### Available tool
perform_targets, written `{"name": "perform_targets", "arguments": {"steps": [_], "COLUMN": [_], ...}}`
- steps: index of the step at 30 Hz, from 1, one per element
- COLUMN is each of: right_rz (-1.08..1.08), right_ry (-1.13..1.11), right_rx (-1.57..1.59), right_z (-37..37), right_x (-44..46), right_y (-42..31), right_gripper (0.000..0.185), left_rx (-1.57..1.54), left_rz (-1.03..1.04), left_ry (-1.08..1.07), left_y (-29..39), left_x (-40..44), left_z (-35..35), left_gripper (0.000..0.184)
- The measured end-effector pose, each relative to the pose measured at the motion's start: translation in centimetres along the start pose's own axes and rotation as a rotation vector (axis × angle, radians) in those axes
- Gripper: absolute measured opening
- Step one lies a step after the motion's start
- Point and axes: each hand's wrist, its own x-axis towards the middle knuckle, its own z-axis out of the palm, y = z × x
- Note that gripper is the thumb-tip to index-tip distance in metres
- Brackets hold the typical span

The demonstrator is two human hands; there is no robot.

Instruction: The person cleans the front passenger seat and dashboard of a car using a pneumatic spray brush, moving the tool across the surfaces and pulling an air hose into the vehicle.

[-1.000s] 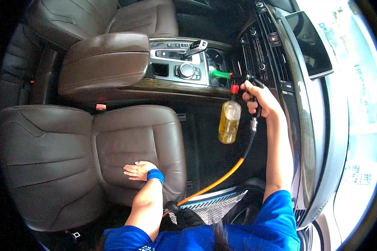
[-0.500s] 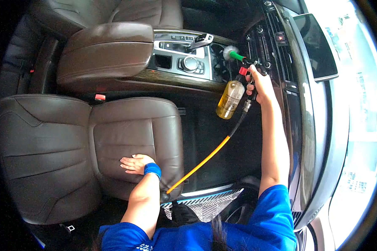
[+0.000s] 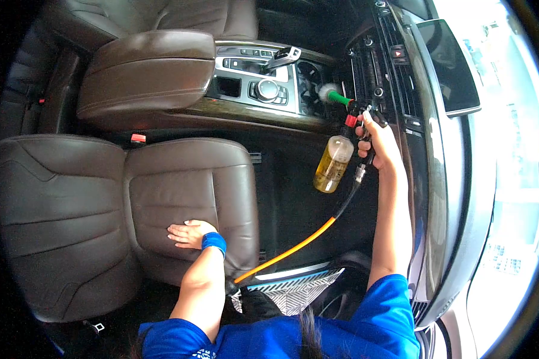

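Left hand (image 3: 188,234), fingers extended, resting flat on the seat (image 3: 173,179); orange hose (image 3: 302,244) to its right. Right hand (image 3: 374,136), clenched around the spray gun (image 3: 354,109), bottle (image 3: 334,165) of yellow liquid hanging just left of it; green nozzle (image 3: 339,98) beyond that hand, brush (image 3: 326,91) near the console (image 3: 273,106).

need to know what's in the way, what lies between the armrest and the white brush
In the head view, from the armrest to the white brush: small tray, round knob, then cup holders.
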Motion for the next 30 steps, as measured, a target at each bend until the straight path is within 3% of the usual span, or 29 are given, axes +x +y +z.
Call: {"name": "perform_targets", "arguments": {"steps": [6,13,18,30], "right_rz": [-0.099,0.020,-0.073,0.043], "right_ry": [-0.104,-0.119,-0.110,-0.114], "right_rx": [0.053,0.030,0.021,-0.111], "right_z": [1.0,1.8,2.9,4.8], "right_x": [0.1,1.8,3.1,6.0], "right_y": [-0.2,0.1,0.1,-3.3], "right_gripper": [0.034,0.028,0.030,0.032], "left_rx": [-0.011,-0.040,-0.021,-0.012], "left_rz": [0.008,-0.006,0.002,-0.002], "left_ry": [0.017,0.049,0.035,0.035], "left_y": [-0.2,-0.2,-0.2,-0.1], "left_x": [-0.2,-0.3,-0.3,-0.3], "left_z": [0.6,1.0,0.9,0.6], "left_gripper": [0.050,0.051,0.052,0.051]}}
